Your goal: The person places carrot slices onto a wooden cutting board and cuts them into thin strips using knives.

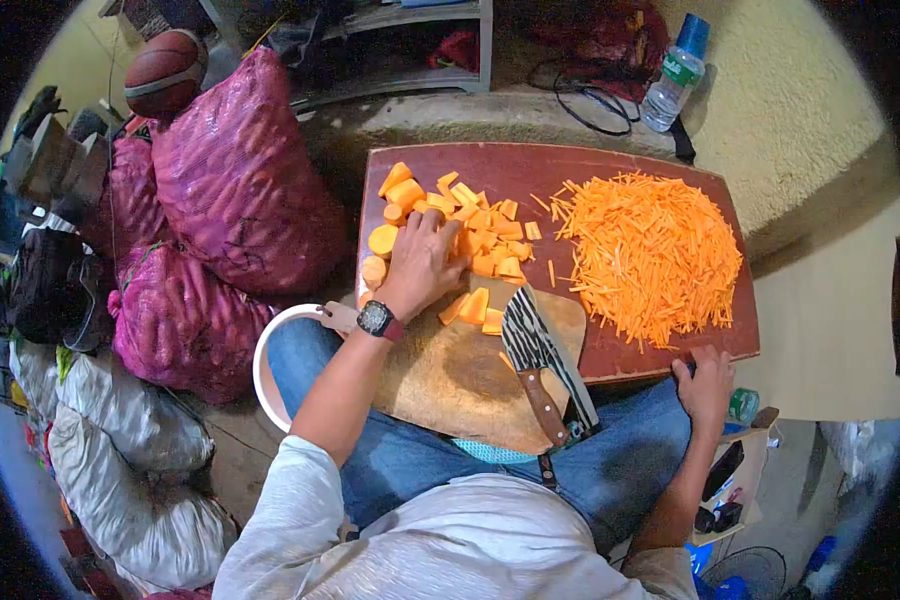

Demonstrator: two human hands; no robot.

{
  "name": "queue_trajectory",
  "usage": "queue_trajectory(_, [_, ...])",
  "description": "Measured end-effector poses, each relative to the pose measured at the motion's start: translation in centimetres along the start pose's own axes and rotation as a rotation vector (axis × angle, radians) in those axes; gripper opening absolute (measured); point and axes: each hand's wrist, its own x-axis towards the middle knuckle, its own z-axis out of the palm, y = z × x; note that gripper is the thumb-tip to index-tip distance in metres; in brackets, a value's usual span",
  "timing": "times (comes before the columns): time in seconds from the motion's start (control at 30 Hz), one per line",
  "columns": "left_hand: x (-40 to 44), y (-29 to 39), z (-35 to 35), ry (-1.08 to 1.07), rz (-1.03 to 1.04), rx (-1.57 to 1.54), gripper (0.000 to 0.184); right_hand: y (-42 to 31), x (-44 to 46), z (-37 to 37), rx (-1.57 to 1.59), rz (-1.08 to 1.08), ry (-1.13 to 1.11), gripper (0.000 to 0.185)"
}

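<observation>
While the left hand (426,264), unclenched, touches carrot chunks (510,267), the right hand (707,384) lies open at the tabletop edge (632,371).

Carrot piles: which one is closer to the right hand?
The shredded pile, closer to the right hand. It is all thin strips; the chunk pile is thick pieces, with the left hand on it.

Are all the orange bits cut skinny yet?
Not yet. The big heap of thin strips looks done. The left hand is down among thick chunks, which seem left to slice. The knife lies on the cutting board, with no hand on it.
</observation>
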Motion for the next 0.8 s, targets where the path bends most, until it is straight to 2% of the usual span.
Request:
queue_trajectory(0.13, [-0.5, 0.5, 0.0, 0.0, -0.064, -0.021, 0.055, -1.0, 0.3, -1.4, 0.039, 0.022, -0.054, 0.045])
queue_trajectory(0.2, [-0.3, 0.4, 0.6, 0.007, -0.046, -0.055, 0.056, -1.3, 0.4, -1.9, 0.036, 0.095, -0.159, 0.052])
queue_trajectory(0.33, [0.3, 0.5, 1.2, 0.047, -0.06, -0.093, 0.054, -0.6, 0.1, -0.5, 0.045, 0.062, -0.107, 0.049])
queue_trajectory(0.4, [0.5, 0.4, 1.5, 0.026, -0.055, -0.189, 0.052, -0.7, -0.2, -0.5, 0.013, 0.024, 0.016, 0.045])
queue_trajectory(0.43, [0.7, -0.1, 1.8, 0.025, -0.046, -0.186, 0.052, -0.7, 0.0, -0.9, 0.018, 0.03, 0.019, 0.045])
queue_trajectory(0.5, [1.4, -1.6, 2.2, 0.077, -0.068, -0.328, 0.05, -0.8, 0.3, -2.1, 0.087, 0.058, -0.154, 0.049])
queue_trajectory(0.53, [2.3, -1.9, 1.7, 0.153, -0.042, -0.318, 0.049, -0.4, 0.2, -1.4, 0.095, 0.065, -0.157, 0.049])
queue_trajectory(0.57, [3.3, -2.2, 1.3, 0.143, -0.036, -0.315, 0.049, 0.0, 0.1, -0.3, 0.07, 0.027, -0.057, 0.047])
queue_trajectory(0.6, [4.7, -2.0, 0.3, 0.097, -0.031, -0.279, 0.048, 0.4, -0.1, 0.5, 0.045, -0.012, 0.042, 0.045])
queue_trajectory(0.7, [9.3, -3.8, 0.5, -0.043, 0.026, -0.164, 0.052, 0.6, -0.1, 0.1, 0.159, -0.076, 0.102, 0.042])
queue_trajectory(0.77, [11.4, -3.7, 1.1, -0.355, 0.03, 0.03, 0.069, 0.4, -0.2, -0.3, 0.138, -0.061, 0.084, 0.042])
queue_trajectory(0.8, [11.5, -6.4, 3.8, -0.42, 0.125, 0.063, 0.087, 0.3, -0.1, -0.5, 0.113, -0.057, 0.066, 0.041])
